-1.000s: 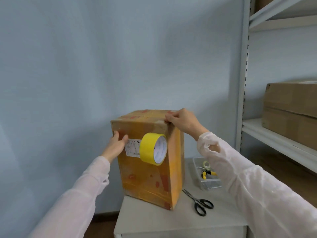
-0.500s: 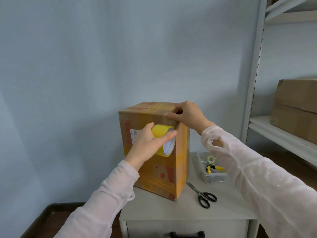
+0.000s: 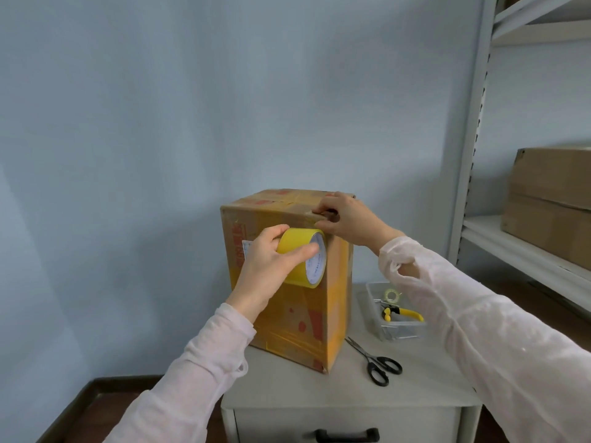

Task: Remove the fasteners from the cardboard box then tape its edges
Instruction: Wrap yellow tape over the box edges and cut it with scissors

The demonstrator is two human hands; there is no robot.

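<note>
A tall cardboard box (image 3: pixel 300 318) with red print and tape strips stands upright on a small white cabinet (image 3: pixel 345 394). My left hand (image 3: pixel 268 266) grips a yellow roll of tape (image 3: pixel 303 254) against the box's front face, near its right vertical edge. My right hand (image 3: pixel 348 219) rests on the top right corner of the box, thumb and fingers pressing the tape end onto the upper edge. What lies under those fingers is hidden.
Black scissors (image 3: pixel 377 362) lie on the cabinet right of the box. Behind them a clear plastic tray (image 3: pixel 390 318) holds yellow-handled pliers (image 3: pixel 399 313) and a small tape ring. A metal shelf (image 3: pixel 524 251) at right carries brown boxes (image 3: pixel 553 199). A wall is close behind.
My left hand left the box's left side and took hold of the hanging yellow tape roll. My right hand stayed on the top corner. The view shifted left.
</note>
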